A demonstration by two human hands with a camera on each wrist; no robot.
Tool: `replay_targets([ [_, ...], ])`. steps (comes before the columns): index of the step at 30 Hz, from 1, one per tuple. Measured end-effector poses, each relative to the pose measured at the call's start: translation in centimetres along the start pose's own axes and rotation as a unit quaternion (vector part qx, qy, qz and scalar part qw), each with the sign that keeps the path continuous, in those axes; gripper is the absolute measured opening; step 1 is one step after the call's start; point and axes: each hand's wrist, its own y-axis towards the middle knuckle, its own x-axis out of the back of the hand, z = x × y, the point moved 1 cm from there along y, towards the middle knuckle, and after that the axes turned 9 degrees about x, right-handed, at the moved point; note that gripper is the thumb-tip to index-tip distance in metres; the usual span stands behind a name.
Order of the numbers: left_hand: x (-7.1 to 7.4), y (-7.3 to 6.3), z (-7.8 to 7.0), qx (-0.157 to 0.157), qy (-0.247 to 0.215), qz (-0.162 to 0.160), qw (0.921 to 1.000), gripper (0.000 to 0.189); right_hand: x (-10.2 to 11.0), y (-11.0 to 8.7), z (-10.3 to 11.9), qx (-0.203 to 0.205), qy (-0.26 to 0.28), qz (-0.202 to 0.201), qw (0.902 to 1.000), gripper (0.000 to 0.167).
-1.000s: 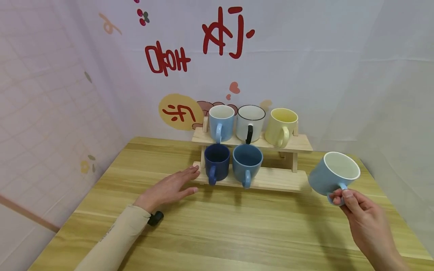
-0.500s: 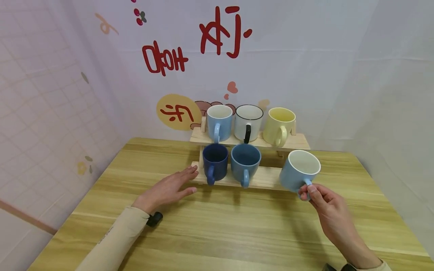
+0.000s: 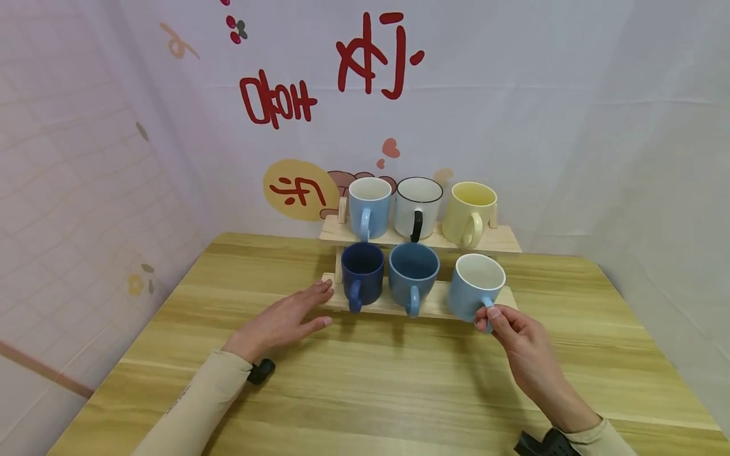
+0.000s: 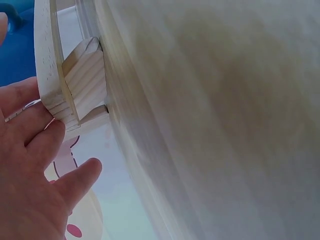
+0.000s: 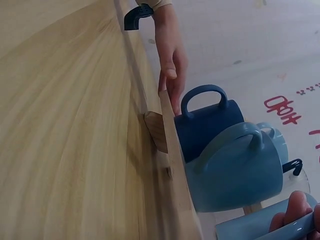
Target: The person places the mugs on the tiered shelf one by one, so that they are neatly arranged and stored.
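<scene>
My right hand [image 3: 527, 354] pinches the handle of a light blue mug [image 3: 470, 297] with a white inside, at the right part of the rack's lower shelf. In the right wrist view that mug [image 5: 245, 227] shows only partly, at the bottom corner. My left hand [image 3: 285, 323] has its fingers straight, the fingertips touching the left end of the wooden rack [image 3: 450, 304]; the left wrist view shows the fingers [image 4: 42, 142] against the shelf end. Beside the held mug stand a medium blue mug [image 3: 412, 272] and a dark blue mug [image 3: 365, 269], handles facing forward.
The upper shelf [image 3: 502, 239] carries a light blue mug [image 3: 372, 209], a white mug [image 3: 415, 206] with black rim and handle, and a yellow mug [image 3: 464, 215]. The rack stands on a wood-grain table [image 3: 365, 392], before a white cloth wall [image 3: 513, 114] with red writing.
My right hand has carried the light blue mug leftward, from beyond the rack's right end to the lower shelf beside the medium blue mug. The left hand has stayed at the rack's left end.
</scene>
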Motion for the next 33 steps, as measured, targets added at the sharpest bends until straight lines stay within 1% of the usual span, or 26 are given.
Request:
replay_targets([
  [6,0.0,0.0,0.1,-0.001,0.001,0.0,1.0,0.074,-0.7,0.7,-0.9,-0.007,0.008,-0.002,0.9999,0.031],
  [13,-0.1,-0.4,0.0,0.004,-0.001,0.004,1.0,0.074,-1.5,0.9,-1.8,-0.021,-0.018,0.001,0.9996,0.037],
  [18,-0.1,-0.5,0.0,0.002,-0.007,0.005,1.0,0.074,-1.8,1.0,-2.2,-0.029,-0.049,-0.01,0.9983,0.041],
  [21,-0.2,-0.3,-0.1,-0.001,-0.011,0.004,0.9999,0.074,-1.7,1.3,-2.4,-0.028,-0.065,-0.011,0.9975,0.041],
  [25,-0.3,0.2,-0.2,-0.004,-0.004,0.003,1.0,0.073,-1.3,1.8,-2.3,-0.033,-0.091,-0.001,0.9953,0.042],
  [30,-0.5,0.6,-0.4,-0.004,0.002,0.007,1.0,0.072,-0.6,2.0,-2.3,-0.063,-0.12,0.009,0.9907,0.047],
  [33,-0.8,0.6,-0.4,-0.002,0.009,0.011,0.9999,0.071,0.0,1.6,-2.3,-0.075,-0.132,0.018,0.9882,0.047],
])
